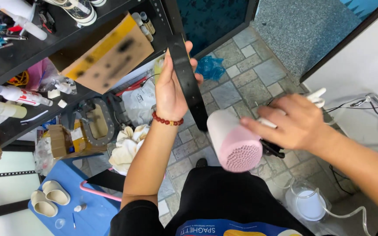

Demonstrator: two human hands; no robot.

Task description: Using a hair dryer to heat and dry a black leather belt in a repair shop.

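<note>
Black leather strap (188, 83) stands upright, pinched in the left hand (170, 89); the right hand (295, 122), fingers wrapped, aims a pink hair dryer (235, 140) at it, seemingly for warming.

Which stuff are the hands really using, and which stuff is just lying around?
In use:
- black strap, held up by the left hand
- pink hair dryer, held by the right hand

Lying about:
- white bottles on the black shelf
- crumpled cloth
- blue bag
- clear tub
</note>
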